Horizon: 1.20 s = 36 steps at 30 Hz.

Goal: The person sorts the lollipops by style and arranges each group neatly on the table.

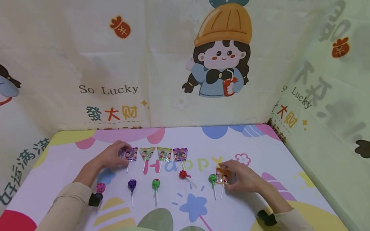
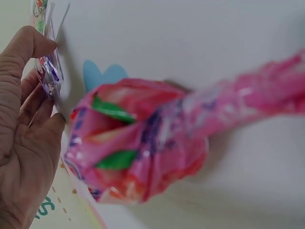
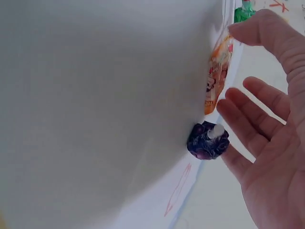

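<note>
My left hand (image 1: 115, 155) is at the left end of a row of flat-wrapped lollipops, its thumb and fingers around the edge of a purple-wrapped lollipop (image 1: 131, 154). Beside it lie two green-wrapped lollipops (image 1: 147, 153) (image 1: 164, 154) and another purple-wrapped one (image 1: 180, 154). Over on the right, my right hand (image 1: 244, 176) is beside an orange-wrapped lollipop (image 1: 223, 175), fingers spread and loosely bent. The right wrist view has a dark purple round lollipop (image 3: 208, 140) close to those fingers. A pink round lollipop (image 2: 138, 143) fills much of the left wrist view.
Nearer me lie round lollipops: a pink one (image 1: 101, 187) by my left wrist, purple (image 1: 132, 184), green (image 1: 156, 184), red (image 1: 182, 174) and another green (image 1: 212, 179). The printed tabletop (image 1: 121, 218) meets cloth-covered walls (image 1: 162, 58) at the back and sides.
</note>
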### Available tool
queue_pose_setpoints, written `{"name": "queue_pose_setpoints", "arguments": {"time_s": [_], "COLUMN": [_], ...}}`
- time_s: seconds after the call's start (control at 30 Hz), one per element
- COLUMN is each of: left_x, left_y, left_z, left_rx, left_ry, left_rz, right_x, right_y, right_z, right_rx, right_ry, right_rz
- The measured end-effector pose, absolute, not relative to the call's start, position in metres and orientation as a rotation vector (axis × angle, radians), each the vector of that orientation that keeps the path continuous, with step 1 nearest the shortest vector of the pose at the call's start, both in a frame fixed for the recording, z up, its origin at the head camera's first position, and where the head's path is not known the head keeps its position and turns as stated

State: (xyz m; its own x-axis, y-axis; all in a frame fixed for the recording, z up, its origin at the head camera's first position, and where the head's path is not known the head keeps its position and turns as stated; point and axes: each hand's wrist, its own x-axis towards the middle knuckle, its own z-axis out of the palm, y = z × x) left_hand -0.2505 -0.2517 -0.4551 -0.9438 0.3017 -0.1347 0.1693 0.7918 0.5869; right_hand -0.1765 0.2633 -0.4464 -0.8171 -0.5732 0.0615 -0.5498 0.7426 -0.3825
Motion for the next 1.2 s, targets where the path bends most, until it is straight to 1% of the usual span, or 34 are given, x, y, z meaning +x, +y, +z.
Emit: {"name": "queue_pose_setpoints", "arguments": {"time_s": [0.23, 0.4, 0.8, 1.2], "left_x": [-0.251, -0.252, -0.251, -0.250], "left_y": [-0.253, -0.252, -0.253, -0.249], "left_z": [-0.456, -0.456, -0.458, -0.455], "left_rx": [0.383, 0.361, 0.340, 0.361], "left_ry": [2.771, 2.762, 2.757, 2.755], "left_rz": [0.871, 0.885, 0.902, 0.899], "right_x": [-0.174, -0.179, -0.184, -0.186], "right_y": [0.260, 0.258, 0.256, 0.255], "right_z": [-0.446, -0.447, -0.445, -0.440], "right_rx": [-0.807, -0.786, -0.795, -0.693], "right_ry": [2.943, 2.960, 2.944, 2.892], "right_rz": [-0.474, -0.448, -0.511, -0.573]}}
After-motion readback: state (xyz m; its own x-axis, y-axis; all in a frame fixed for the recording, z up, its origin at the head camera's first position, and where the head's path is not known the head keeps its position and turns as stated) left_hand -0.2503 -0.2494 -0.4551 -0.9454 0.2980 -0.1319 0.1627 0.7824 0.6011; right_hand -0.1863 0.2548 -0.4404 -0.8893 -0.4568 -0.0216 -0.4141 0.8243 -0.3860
